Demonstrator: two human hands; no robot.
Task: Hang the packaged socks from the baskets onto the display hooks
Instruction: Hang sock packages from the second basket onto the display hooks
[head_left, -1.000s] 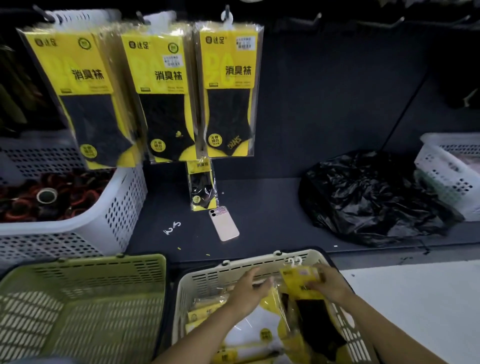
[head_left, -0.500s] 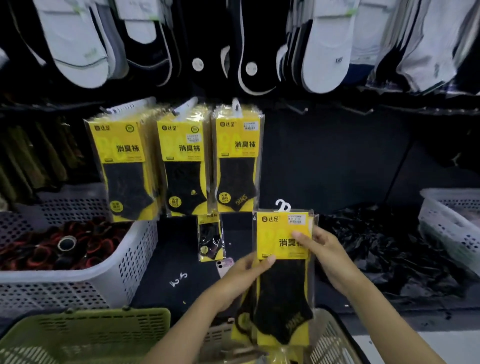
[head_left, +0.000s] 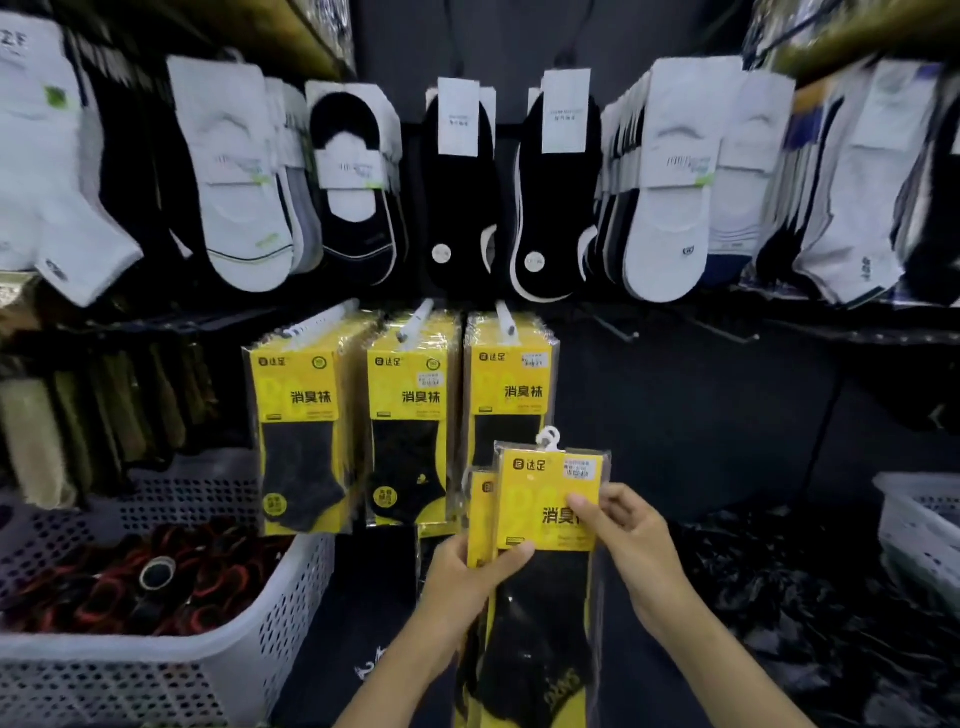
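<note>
Head view, left hand (head_left: 462, 577), right hand (head_left: 631, 545), grips pinching sock packs (head_left: 543, 623), hung packs (head_left: 405, 415) behind, white basket (head_left: 156, 686) left

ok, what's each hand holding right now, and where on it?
Both hold the same sock pack. The left hand grips its left edge at mid-height. The right hand pinches its right edge higher up. A second pack seems tucked behind it.

Dark shelf (head_left: 374, 597): white basket (head_left: 249, 649), black bag (head_left: 831, 597)

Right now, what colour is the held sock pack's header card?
Yellow header card, black lettering; head view.
</note>
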